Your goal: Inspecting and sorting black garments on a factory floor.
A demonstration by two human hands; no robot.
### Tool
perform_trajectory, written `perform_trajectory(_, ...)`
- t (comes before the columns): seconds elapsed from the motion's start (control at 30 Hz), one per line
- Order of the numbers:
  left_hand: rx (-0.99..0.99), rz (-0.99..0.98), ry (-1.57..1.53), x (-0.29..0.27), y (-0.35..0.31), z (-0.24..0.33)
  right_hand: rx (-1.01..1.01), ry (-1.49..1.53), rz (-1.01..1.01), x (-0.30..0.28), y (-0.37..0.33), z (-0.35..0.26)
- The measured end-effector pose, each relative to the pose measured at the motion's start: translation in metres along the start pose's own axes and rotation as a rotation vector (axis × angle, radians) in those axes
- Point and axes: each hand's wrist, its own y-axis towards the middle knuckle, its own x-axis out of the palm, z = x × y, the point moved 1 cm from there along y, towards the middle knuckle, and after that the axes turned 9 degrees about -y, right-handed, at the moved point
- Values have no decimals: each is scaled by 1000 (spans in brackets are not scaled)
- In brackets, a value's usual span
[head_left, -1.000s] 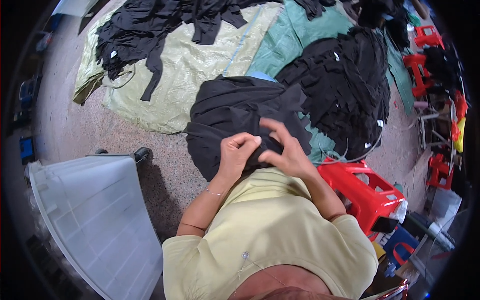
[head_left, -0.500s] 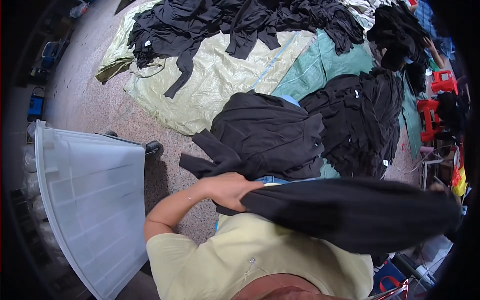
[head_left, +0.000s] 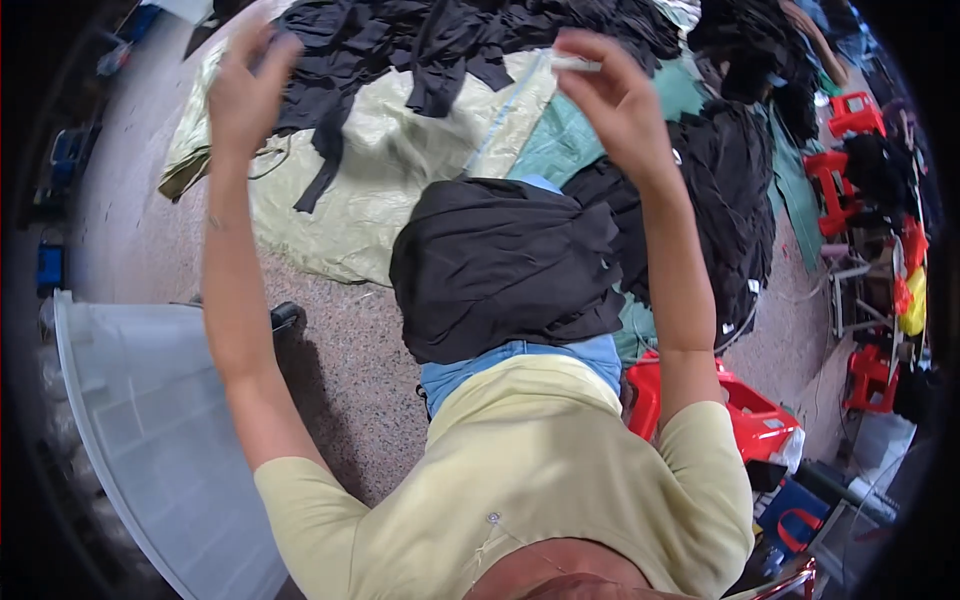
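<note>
My left hand (head_left: 250, 95) is raised at the upper left, its thumb and fingers apart and nothing visible in it; it is slightly blurred. Level with it, my right hand (head_left: 622, 112) is lifted in front of the green sheet, pinching a small white object (head_left: 577, 64) whose kind I cannot make out. Between my forearms a black garment (head_left: 505, 275) lies bunched over my lap, on blue jeans (head_left: 440, 382), touched by neither hand. Beyond it, a heap of black garments (head_left: 380, 35) rests on a pale yellow woven sheet (head_left: 350, 235).
Another black pile (head_left: 725, 210) lies to the right by a green sheet (head_left: 680, 92). A large pale plastic bin (head_left: 150, 430) stands at my left. A red stool (head_left: 750, 415) is by my right side, with more red stools (head_left: 830, 190) further off. Another person's arm (head_left: 815, 40) shows at the far right.
The black garment stretched sideways between my hands has left them; where it went is unclear. Both hands have moved up and forward. The sleeve left of my lap no longer sticks out.
</note>
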Motion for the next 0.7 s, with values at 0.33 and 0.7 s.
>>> perform_trajectory(0.33, -771, -672, -773, 89, -283, 126, 645, -677, -116, -56, -228, 79)
perform_trajectory(0.7, -354, -620, -537, 92, -304, 174, 833, -304, -537, -58, -232, 37)
